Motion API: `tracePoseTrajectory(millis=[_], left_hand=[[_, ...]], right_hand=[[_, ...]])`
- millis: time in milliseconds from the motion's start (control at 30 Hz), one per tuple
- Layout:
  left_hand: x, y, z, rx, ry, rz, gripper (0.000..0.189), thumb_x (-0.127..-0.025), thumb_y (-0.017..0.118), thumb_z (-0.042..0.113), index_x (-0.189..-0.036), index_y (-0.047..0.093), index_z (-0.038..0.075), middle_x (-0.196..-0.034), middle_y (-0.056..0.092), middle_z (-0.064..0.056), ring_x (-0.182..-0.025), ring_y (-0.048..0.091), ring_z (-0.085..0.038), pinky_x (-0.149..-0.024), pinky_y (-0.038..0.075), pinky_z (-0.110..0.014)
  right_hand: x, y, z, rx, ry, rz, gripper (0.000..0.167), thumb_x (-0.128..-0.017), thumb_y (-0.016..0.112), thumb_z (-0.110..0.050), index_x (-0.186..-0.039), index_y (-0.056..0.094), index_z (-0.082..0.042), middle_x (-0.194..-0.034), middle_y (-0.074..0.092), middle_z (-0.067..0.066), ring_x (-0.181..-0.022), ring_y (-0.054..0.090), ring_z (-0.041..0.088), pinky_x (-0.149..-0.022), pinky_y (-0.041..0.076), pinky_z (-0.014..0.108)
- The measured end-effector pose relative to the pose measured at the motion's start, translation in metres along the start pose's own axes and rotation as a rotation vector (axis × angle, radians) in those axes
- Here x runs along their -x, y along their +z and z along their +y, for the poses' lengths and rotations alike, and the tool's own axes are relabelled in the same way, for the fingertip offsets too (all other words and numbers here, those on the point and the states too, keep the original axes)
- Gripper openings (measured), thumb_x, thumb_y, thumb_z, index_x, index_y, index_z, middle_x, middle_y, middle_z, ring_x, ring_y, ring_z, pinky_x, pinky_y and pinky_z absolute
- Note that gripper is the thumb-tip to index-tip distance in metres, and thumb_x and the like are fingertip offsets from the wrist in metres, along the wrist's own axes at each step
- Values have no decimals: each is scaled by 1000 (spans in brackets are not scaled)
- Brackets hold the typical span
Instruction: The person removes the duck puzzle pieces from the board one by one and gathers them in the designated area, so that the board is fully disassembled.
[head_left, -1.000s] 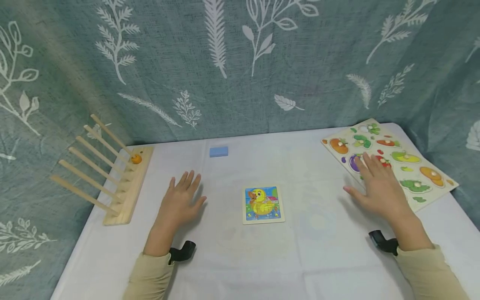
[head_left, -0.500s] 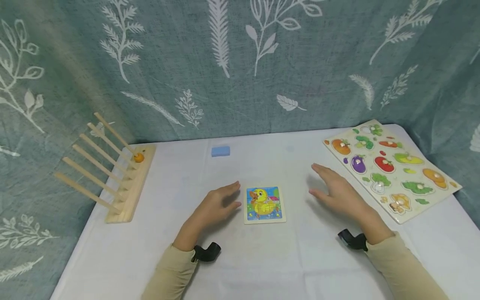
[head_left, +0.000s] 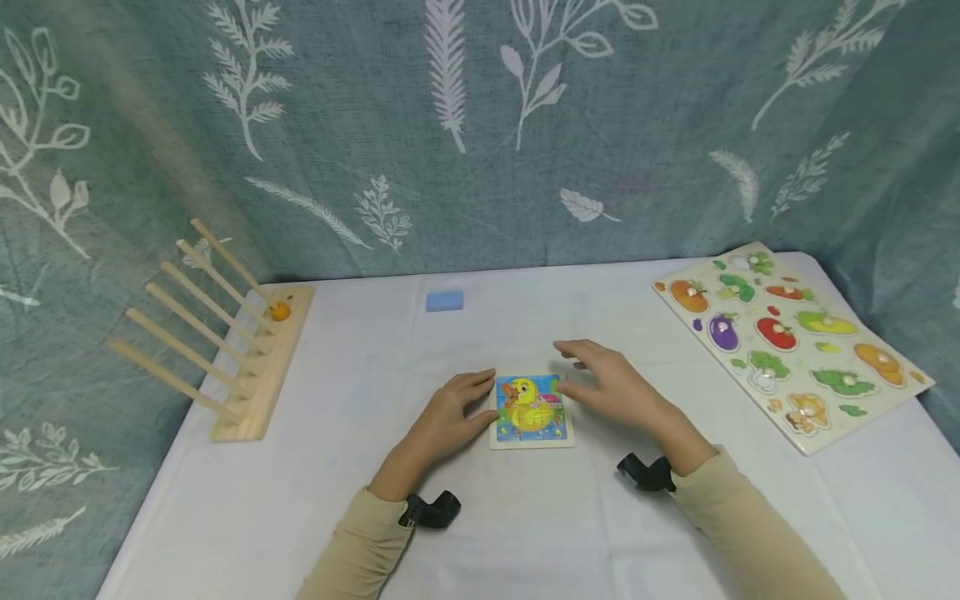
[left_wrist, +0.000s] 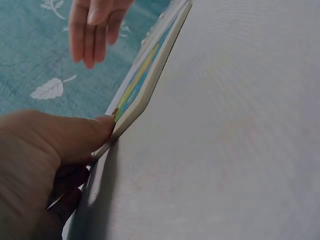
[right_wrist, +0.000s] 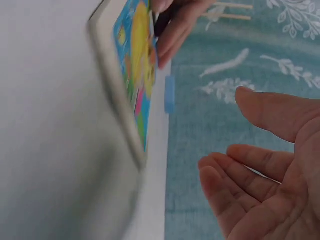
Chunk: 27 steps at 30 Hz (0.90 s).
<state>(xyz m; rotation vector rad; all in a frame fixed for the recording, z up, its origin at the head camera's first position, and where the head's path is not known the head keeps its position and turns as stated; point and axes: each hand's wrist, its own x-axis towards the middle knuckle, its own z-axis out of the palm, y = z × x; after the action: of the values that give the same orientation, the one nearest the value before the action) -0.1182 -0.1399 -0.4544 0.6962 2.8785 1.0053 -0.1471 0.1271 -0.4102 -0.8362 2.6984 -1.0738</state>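
Observation:
A small square jigsaw puzzle [head_left: 531, 410] with a yellow duck on blue lies in its pale wooden frame at the middle of the table. My left hand [head_left: 447, 417] is at its left edge, thumb and forefinger pinching the frame. In the left wrist view the thumb [left_wrist: 95, 132] sits on the frame's edge, with the other fingers bent beneath. My right hand [head_left: 618, 387] hovers by the puzzle's upper right corner, thumb and fingers apart, nothing between them. The right wrist view shows this right hand [right_wrist: 265, 185] with a gap between it and the puzzle [right_wrist: 135, 60].
A wooden stand [head_left: 281, 358] with several slanted pegs and a small orange piece [head_left: 280, 311] is at the left. A blue block [head_left: 445, 301] lies near the back edge. At the right lies a vegetable peg-puzzle board [head_left: 806, 350]. A patterned green curtain [head_left: 480, 208] hangs behind the white-covered table.
Both hands have come inward from the sides and lower toward the duck puzzle. The left hand has reached its left edge; the right has moved left, off the vegetable board, to its upper right corner.

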Motion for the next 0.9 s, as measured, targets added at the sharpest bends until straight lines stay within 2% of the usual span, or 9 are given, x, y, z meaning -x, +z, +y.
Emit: tracePoseTrajectory(millis=[167, 467, 733, 900], left_hand=[[2, -1, -2, -6, 9, 2, 54, -87, 69, 24, -132, 53, -1, -142, 50, -8, -130, 47, -27, -108, 41, -42], [4, 1, -3, 17, 24, -8, 54, -89, 67, 24, -135, 50, -1, -144, 47, -8, -132, 44, -28, -108, 40, -44], [5, 0, -2, 16, 45, -1, 54, -89, 67, 23, -134, 50, -2, -143, 48, -10, -132, 44, -29, -108, 40, -44], [5, 0, -2, 4, 35, -7, 55, -90, 67, 24, -135, 49, -1, -144, 47, -9, -133, 44, -27, -109, 40, -43]], right_hand=[[-15, 15, -9, -75, -22, -62, 56, -90, 66, -20, -138, 46, 1, -136, 52, 16, -120, 56, 31, -97, 51, 42], [-30, 40, -14, -93, -4, -126, 54, -90, 67, -23, -136, 49, -3, -131, 57, 12, -118, 57, 27, -101, 48, 43], [-33, 53, -10, -68, -28, -110, 52, -89, 67, -24, -133, 52, -1, -127, 56, 11, -113, 56, 24, -99, 48, 42], [-33, 61, -10, -39, -21, -108, 51, -89, 67, -23, -134, 53, -2, -121, 51, 10, -110, 52, 21, -98, 47, 40]])
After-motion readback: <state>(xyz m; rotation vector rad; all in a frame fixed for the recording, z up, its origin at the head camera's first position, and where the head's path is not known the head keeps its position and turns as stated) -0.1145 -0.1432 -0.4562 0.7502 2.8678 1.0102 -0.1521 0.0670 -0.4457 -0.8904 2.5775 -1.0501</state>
